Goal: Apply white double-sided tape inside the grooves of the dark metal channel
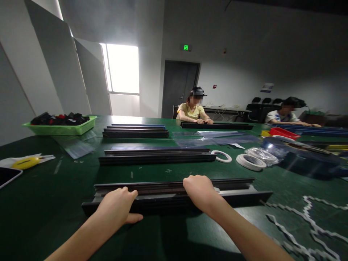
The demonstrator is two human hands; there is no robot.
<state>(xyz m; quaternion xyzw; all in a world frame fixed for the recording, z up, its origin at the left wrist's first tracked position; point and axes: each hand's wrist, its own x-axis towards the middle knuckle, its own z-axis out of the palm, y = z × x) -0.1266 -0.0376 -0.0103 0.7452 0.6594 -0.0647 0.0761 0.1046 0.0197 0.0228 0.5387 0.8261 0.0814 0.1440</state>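
Note:
A stack of long black metal rails (239, 190) lies across the green table (49, 203) right in front of me. My left hand (116, 206) rests over the near edge of the stack at its left part, fingers curled on top, thumb on the table side. My right hand (199, 190) lies on top of the stack near its middle, fingers bent over the far edge. Both hands press on the same rail bundle.
Two more rail stacks (154, 156) (136, 131) lie farther back. White tape rolls (250, 161), a green basket (61, 127), a yellow object (25, 163), plastic sheets (212, 137) and white paper strips (312, 224) are around. Two people sit at the far side.

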